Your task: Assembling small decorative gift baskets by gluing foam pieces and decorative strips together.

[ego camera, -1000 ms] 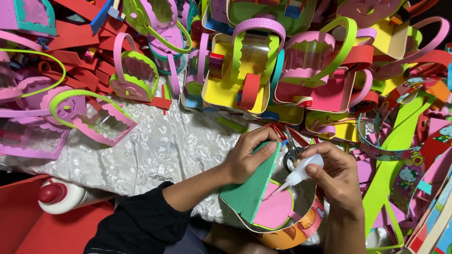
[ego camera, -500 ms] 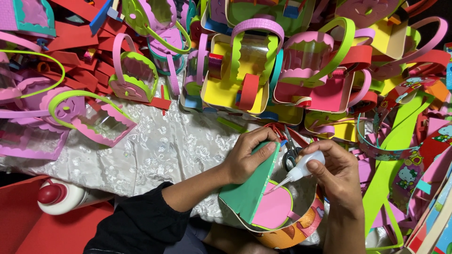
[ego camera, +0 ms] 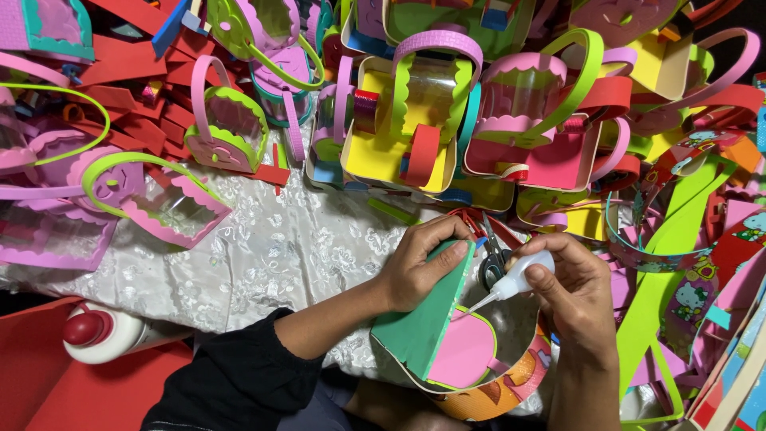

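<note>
A white lace-patterned cloth (ego camera: 263,247) covers the table, its far edge and right side heaped with colourful foam baskets (ego camera: 415,120). At the near edge, right of centre, sits a half-built foam basket (ego camera: 455,351) with a green panel, pink scalloped face and orange band. The left hand (ego camera: 419,267) presses flat on the green panel's top edge, fingers spread narrowly. The right hand (ego camera: 578,291) is closed around a small white glue bottle (ego camera: 519,278), nozzle touching the pink face's rim. Scissors (ego camera: 495,259) lie just behind the bottle.
</note>
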